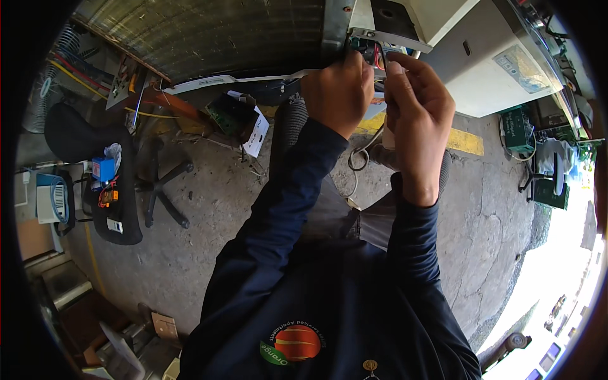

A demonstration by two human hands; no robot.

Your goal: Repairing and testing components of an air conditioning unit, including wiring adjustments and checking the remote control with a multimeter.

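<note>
Cracked concrete floor (190, 253) is lying below; left hand (337, 92) and right hand (415, 104) are pinching wires (378, 58) at the air-conditioner unit (443, 38), fingers closed.

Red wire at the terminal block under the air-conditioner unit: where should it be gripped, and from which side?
Grip the red wire on its exposed run just below the terminal block, coming from below. The metal bracket covers it above, and the left hand and right hand flank it.

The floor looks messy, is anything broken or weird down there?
Yes. The concrete floor is cracked on the right. A green circuit board lies loose in an open box by the office chair, whose seat is piled with small parts. Both hands, left hand and right hand, work at exposed wires.
</note>
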